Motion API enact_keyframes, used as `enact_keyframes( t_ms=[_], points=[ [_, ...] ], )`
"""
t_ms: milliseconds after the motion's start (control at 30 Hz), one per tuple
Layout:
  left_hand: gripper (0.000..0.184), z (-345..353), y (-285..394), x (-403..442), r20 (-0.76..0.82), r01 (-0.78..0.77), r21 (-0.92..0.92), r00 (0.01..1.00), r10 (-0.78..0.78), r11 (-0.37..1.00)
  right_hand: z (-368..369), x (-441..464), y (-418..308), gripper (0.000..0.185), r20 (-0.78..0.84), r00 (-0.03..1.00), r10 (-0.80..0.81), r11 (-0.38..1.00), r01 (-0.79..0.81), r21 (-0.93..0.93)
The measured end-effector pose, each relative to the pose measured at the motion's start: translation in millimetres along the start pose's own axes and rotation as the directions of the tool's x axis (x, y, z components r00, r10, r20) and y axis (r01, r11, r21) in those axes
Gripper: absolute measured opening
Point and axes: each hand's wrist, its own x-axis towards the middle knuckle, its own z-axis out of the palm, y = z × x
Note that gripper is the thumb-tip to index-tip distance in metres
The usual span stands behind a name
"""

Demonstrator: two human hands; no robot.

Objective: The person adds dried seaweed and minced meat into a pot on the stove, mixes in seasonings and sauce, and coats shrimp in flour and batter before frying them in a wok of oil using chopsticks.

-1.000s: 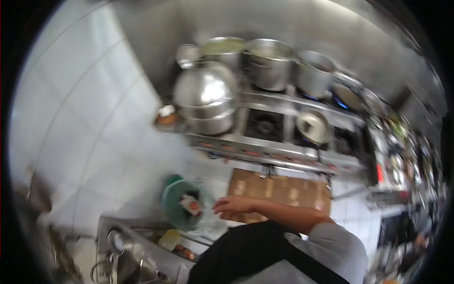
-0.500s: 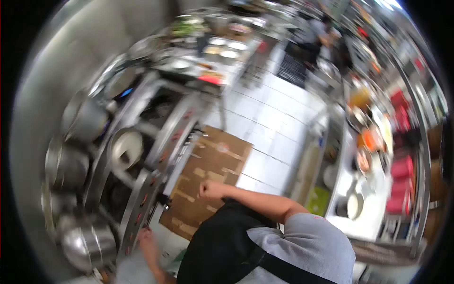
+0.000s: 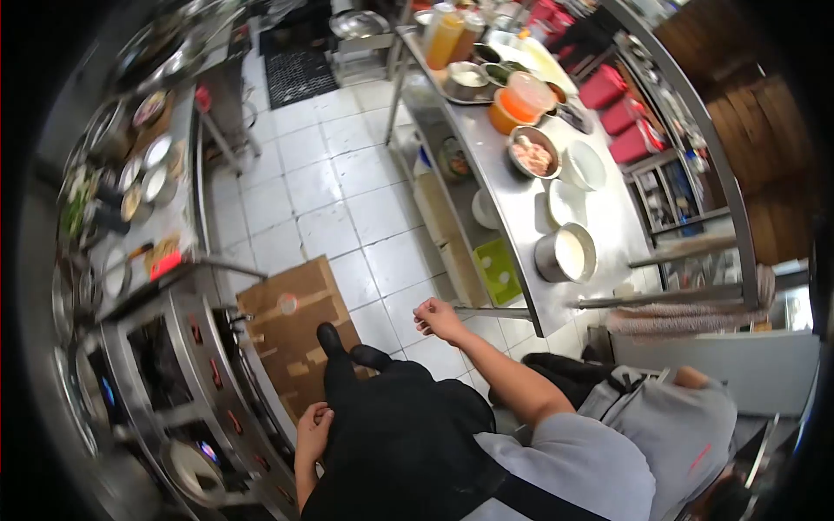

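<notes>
My left hand hangs beside the black apron, near the stove front. Its fingers are loosely bent, with nothing visible in them. Out in front of my body, my right hand is held above the tiled floor, its fingers slightly curled and partly apart, and no object shows in it. It is nearest to the corner of the steel table. On that table stand a pot of white liquid, a bowl of pinkish food and an orange container.
A person in a grey shirt is close on my right. Flattened cardboard lies on the floor by the stove. Burners with blue flames and a pan are at lower left. A side counter holds metal containers.
The view has swung right, from the stove to the aisle and steel table. The bin seen earlier is out of view. The other person has come into view, and both my hands now show.
</notes>
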Motion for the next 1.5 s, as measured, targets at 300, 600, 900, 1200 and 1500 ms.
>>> enact_keyframes(
  t_ms=[300, 600, 900, 1200, 1500],
  points=[
    [0.025, -32, 116, 171, 0.358, -0.483, 0.207, 0.847, 0.394, 0.851, -126, -32, -176, 0.021, -0.581, 0.786, -0.211, 0.872, 0.420, 0.252],
    [0.025, 50, 230, 190, 0.396, -0.515, 0.254, 0.828, 0.398, 0.819, -225, 108, -214, 0.047, -0.737, 0.647, 0.198, 0.479, 0.592, 0.648],
    [0.033, 103, 227, 173, 0.376, -0.272, -0.177, 0.869, 0.321, 0.946, -196, 95, -171, 0.012, -0.782, 0.588, -0.206, 0.755, 0.604, 0.256],
    [0.030, 57, 188, 136, -0.182, -0.384, -0.557, 0.921, 0.343, 0.736, 2, 14, -190, 0.016, 0.296, 0.927, -0.230, 0.969, 0.246, -0.019],
    [0.014, -33, 43, -29, -0.866, -0.560, -0.469, 0.444, -0.231, 0.683, 271, -96, -198, 0.035, 0.927, -0.114, -0.358, -0.095, 0.992, 0.085]
  ],
)
